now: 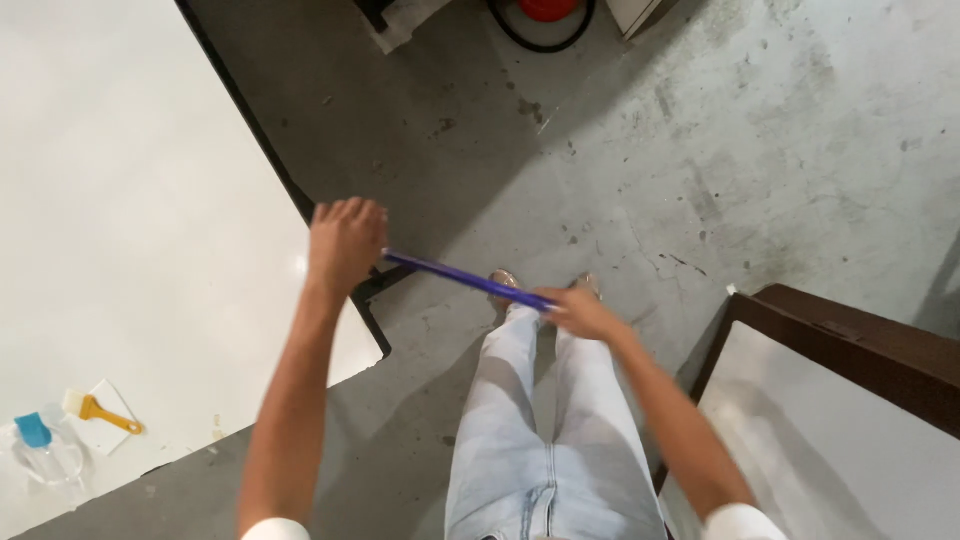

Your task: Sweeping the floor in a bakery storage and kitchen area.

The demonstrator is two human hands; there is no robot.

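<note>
While both hands grip purple rod (466, 277), white table (130, 200) left, brown-framed panel (850, 400) right.

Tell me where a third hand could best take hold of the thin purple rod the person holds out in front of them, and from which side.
The purple rod is already held at both ends, by the left hand and the right hand. Only its bare middle stretch is free. It lies roughly level above the floor, so probably come from above or the far side, fingers closing across its thin width.
</note>
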